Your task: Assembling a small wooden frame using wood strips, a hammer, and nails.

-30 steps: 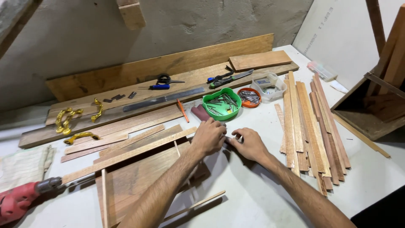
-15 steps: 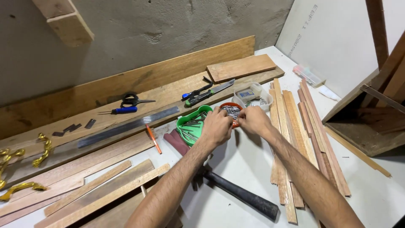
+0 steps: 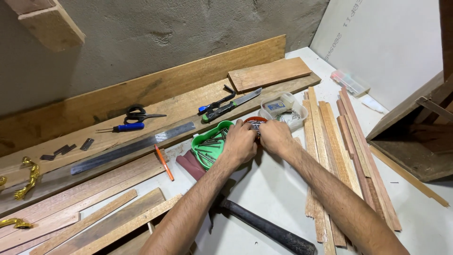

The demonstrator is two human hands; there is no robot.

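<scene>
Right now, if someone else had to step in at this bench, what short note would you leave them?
Left hand: over the green tray of nails, fingers meeting the right hand's.
Right hand: fingers at the small orange-rimmed dish; what they pinch is hidden.
Nearby: clear plastic box just behind the dish, hammer lying under the forearms, wood strips to the right, steel ruler and orange pencil to the left.
Done: nothing joined that I can see.
Left: cannot tell from this view.
</scene>
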